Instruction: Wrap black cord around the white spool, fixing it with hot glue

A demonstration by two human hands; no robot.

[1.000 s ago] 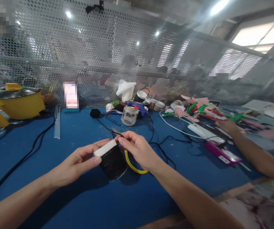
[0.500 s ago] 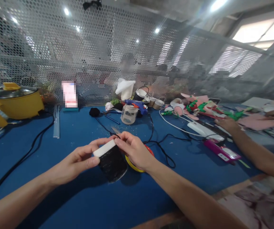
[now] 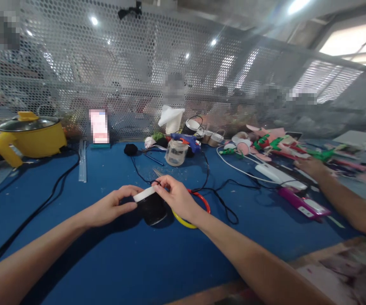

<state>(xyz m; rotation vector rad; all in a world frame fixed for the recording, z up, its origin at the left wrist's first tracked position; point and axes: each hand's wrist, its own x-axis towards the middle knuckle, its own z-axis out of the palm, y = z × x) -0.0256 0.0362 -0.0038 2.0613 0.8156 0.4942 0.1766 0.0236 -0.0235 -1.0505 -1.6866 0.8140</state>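
Compared with half a second ago, I see both hands lower and farther out, the black spool (image 3: 152, 207) now nearer the blue table (image 3: 113, 262) surface, and more of the red-and-yellow ring (image 3: 191, 210) exposed behind the right hand. My left hand (image 3: 111, 208) grips the spool's white rim between thumb and curled fingers; my right hand (image 3: 177, 197) pinches narrowly at the rim's top edge, where a thin black thread appears to lead. The spool sits at table centre, between the two hands. Behind stands a perforated metal screen (image 3: 132, 76) under ceiling lights. From left: a yellow pot (image 3: 32, 135), a black cable (image 3: 43, 199), a clear jar (image 3: 175, 152), a blue glue gun (image 3: 187, 140), pink and green craft pieces (image 3: 272, 144), and another person's arm (image 3: 342, 197) reaching in at right.
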